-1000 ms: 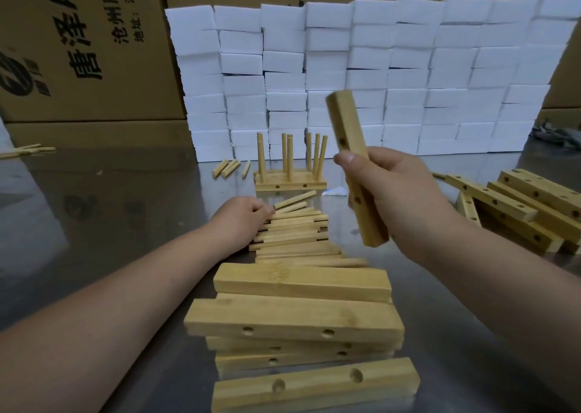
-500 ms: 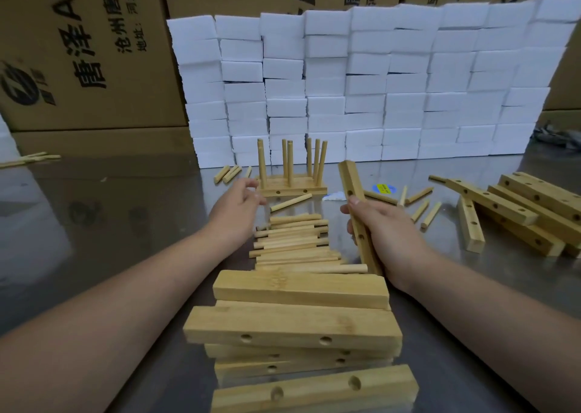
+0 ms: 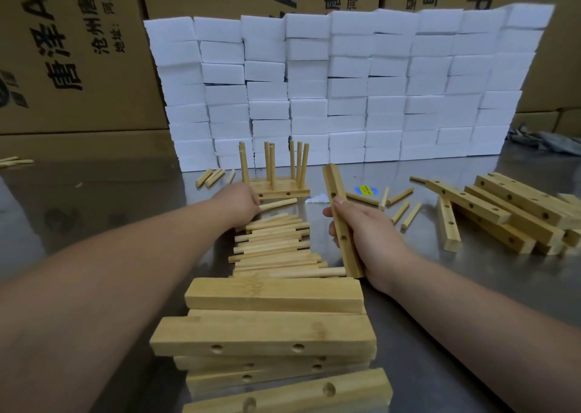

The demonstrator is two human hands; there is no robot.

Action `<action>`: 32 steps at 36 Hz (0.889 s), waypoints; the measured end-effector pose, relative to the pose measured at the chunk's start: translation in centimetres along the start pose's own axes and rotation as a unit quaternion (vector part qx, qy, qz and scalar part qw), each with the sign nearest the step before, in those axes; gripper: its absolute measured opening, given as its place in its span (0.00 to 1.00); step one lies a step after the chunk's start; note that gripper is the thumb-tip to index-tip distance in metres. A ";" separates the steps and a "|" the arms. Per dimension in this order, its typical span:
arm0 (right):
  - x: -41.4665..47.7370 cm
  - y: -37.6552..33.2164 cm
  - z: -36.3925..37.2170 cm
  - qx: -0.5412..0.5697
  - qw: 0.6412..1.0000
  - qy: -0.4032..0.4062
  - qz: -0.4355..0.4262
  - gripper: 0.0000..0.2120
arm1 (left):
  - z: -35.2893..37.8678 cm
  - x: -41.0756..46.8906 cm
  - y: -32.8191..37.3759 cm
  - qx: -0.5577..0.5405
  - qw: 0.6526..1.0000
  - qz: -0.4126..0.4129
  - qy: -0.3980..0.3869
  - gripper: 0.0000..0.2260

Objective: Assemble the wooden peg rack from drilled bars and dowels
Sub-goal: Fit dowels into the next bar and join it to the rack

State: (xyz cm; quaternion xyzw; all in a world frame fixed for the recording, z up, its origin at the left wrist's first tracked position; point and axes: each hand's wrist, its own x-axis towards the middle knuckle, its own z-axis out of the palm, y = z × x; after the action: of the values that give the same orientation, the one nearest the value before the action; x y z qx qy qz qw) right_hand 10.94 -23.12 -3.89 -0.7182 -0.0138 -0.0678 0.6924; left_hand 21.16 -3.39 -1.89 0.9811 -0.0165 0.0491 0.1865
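On a shiny steel table [image 3: 125, 224], before a wall of white foam blocks [image 3: 345, 98], the right hand [image 3: 367, 239] wraps its thumb and curled fingers round a pale drilled wooden bar [image 3: 338, 211]. The bar is tilted, with its lower end beside the heap of loose dowels [image 3: 276, 249]. The left hand [image 3: 235, 202] meets the end of one thin wooden dowel [image 3: 279, 204]; its fingers are hidden, so I cannot tell its grip.

**Soft, even overhead light in a wide-angle view.**
The steel table top [image 3: 94, 224] carries dull, smeared reflections of the cardboard cartons [image 3: 78, 51] and white foam blocks [image 3: 345, 82], brightest at right. Shadows under the drilled bars [image 3: 267, 331] are faint. The blocks look slightly washed out, and their stack bows toward the edges. The forearms [image 3: 110, 280] and nearest bars are soft; the centre is sharper.
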 end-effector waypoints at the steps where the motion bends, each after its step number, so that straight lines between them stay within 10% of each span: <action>1: 0.1 0.0 0.0 0.003 1.000 0.000 0.008 0.16 | -0.1 -0.1 -0.1 -0.015 1.000 -0.006 0.016 0.07; 9: 0.0 -0.3 0.0 0.014 0.999 0.014 0.043 0.14 | -1.6 -3.6 0.3 -0.280 0.959 -0.006 0.046 0.05; 18: -0.2 -0.5 -0.1 0.046 0.998 0.002 0.041 0.13 | -2.7 -8.3 1.0 -0.237 0.963 0.109 -0.073 0.08; 32: -0.1 -0.3 0.0 0.034 0.999 -0.005 -0.006 0.08 | -3.8 -8.6 2.0 -0.229 0.967 0.112 -0.020 0.14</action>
State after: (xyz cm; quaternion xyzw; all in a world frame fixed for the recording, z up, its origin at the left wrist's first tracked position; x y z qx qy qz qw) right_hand 10.77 -23.15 -3.61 -0.6941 -0.0239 -0.0683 0.7162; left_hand 12.21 -3.69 1.47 0.9050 -0.1411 0.0446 0.3988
